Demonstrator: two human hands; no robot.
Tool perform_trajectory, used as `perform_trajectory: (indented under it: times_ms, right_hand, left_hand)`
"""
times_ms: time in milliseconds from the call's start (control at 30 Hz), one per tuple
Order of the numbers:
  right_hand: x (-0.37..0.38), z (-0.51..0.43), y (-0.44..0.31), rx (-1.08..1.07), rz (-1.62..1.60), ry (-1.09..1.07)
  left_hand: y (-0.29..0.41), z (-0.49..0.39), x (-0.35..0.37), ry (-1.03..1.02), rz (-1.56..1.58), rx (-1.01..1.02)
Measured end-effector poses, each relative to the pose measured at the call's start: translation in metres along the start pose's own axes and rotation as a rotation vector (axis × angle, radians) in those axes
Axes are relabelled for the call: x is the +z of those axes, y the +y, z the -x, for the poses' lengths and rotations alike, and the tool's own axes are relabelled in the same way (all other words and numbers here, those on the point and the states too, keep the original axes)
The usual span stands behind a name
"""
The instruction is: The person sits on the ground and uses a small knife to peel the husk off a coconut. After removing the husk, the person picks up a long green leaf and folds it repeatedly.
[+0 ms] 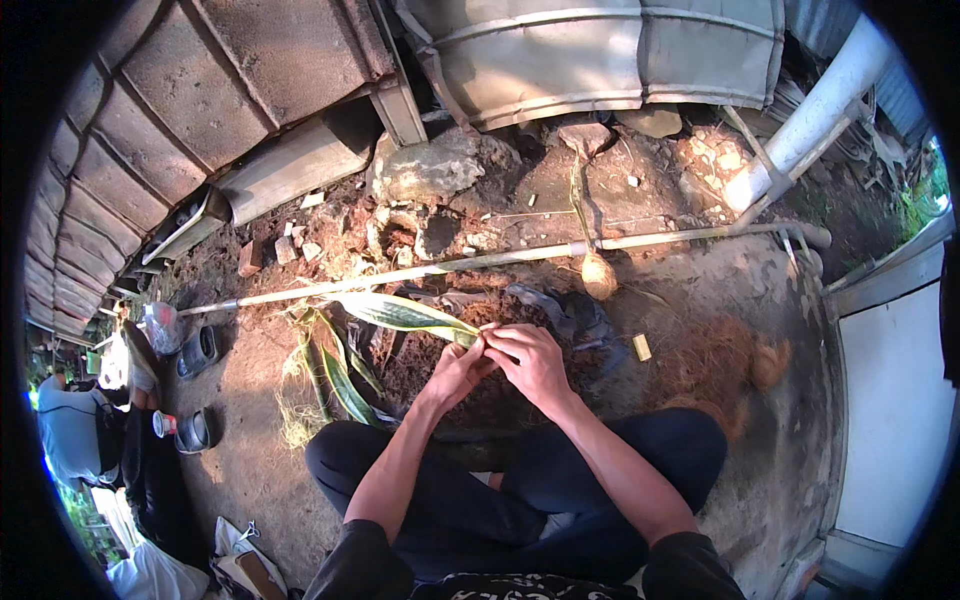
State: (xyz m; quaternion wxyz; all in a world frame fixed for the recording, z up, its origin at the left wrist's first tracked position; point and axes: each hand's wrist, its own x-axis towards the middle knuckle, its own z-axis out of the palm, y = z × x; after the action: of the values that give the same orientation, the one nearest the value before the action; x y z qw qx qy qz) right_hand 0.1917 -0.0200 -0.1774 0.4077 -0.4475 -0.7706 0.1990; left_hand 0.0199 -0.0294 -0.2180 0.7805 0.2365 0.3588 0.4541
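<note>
A variegated snake plant leaf (397,313), green with pale yellow edges, points to the left from my hands. My left hand (456,369) pinches its end from below. The fingertips of my right hand (529,360) meet the left thumb at that same end, so the exact grip is partly hidden. Beneath both hands lies a heap of dark brown soil-like material (480,309) on a black plastic sheet (581,311). More snake plant leaves (345,386), with pale stringy roots (300,416), rest on the ground left of the heap.
A long pole (495,259) crosses the ground beyond the heap. A fibre-wrapped ball (598,276) lies against it. Loose brown coconut-like fibre (697,364) and a small yellow block (641,347) are at right. Black sandals (197,351) and another person (82,427) are at left.
</note>
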Motion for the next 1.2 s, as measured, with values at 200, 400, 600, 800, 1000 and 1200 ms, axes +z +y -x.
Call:
perform_trajectory:
  times_ms: [200,400,600,800,1000,1200]
  right_hand:
    - [-0.004,-0.004,-0.004,-0.062,0.025,-0.024]
    - [-0.003,-0.003,0.002,-0.040,0.017,-0.107]
    - [-0.005,-0.001,0.003,0.011,0.048,-0.124]
    - [0.000,-0.001,0.009,0.048,-0.047,-0.104]
    - [-0.001,0.003,0.002,0.028,0.000,-0.129]
    - [0.001,0.006,0.000,0.008,-0.028,-0.134]
  left_hand:
    - [0.003,0.001,-0.001,0.039,-0.083,0.016]
    - [0.005,0.000,-0.004,0.063,-0.137,0.015]
    - [0.014,0.006,0.007,0.008,0.012,-0.026]
    - [0.013,0.007,0.004,-0.014,-0.195,0.010]
    - [0.010,0.007,0.003,0.074,-0.247,0.036]
    - [0.005,0.008,-0.012,0.106,-0.385,0.077]
